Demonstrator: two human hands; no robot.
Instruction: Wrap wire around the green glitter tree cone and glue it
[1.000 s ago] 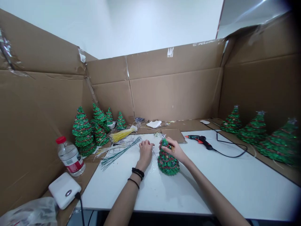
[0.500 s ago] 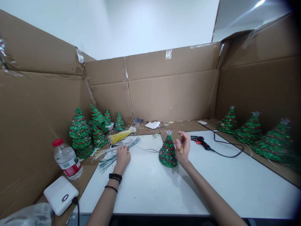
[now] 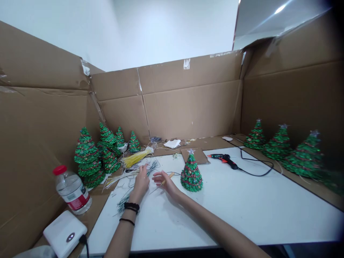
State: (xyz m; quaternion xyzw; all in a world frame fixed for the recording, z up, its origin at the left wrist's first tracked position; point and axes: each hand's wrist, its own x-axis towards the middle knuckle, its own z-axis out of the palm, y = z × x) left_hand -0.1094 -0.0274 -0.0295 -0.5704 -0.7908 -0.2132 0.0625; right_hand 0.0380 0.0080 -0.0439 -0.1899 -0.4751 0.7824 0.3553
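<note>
My left hand point(image 3: 141, 182) is over the bundles of wire on the left of the board. Its fingertips are pinched together, and what they hold, if anything, is too small to make out. Around and behind it lie green wire stems point(image 3: 124, 201). Close by, my right hand point(image 3: 166, 182) grips a thin tool with a wooden handle point(image 3: 171, 175), which looks like an awl; its slim shaft points down to the left. A small green Christmas tree point(image 3: 191, 175) with red garland and a star on top stands upright to the right of my right hand.
Yellow stems point(image 3: 136, 158) lie behind my hands. A glue gun point(image 3: 224, 159) with its cord rests at the right on the white board point(image 3: 242, 211). More trees point(image 3: 87, 157) stand along both cardboard walls. A bottle point(image 3: 73, 190) and a white box point(image 3: 65, 233) are at left.
My right hand has moved left with the wooden-handled tool, from beside the tree to beside my left hand. My left hand's fingers have risen into a pinch. The view has shifted slightly.
</note>
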